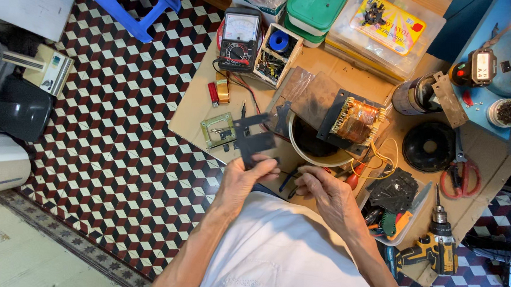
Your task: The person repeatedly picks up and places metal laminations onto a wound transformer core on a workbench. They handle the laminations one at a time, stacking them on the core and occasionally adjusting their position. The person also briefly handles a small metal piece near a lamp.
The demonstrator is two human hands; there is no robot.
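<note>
My left hand (246, 175) grips a dark, thin E-shaped metal plate (254, 138) and holds it up over the near edge of the wooden board (190, 107). Close beside it, my right hand (319, 187) has its fingers curled around a small dark piece that I cannot make out. Just beyond both hands sits a transformer (356, 121) with copper-coloured windings, resting across a round white-rimmed bowl (316, 158). Yellow wires (378, 160) trail from the transformer.
An analogue multimeter (239, 39), a small parts box (277, 55), a red lighter (212, 93) and a small green transformer (219, 129) lie at the left. A black disc (428, 147), red-handled pliers (460, 177), a cordless drill (435, 249) and a tray of plates (394, 196) lie at the right.
</note>
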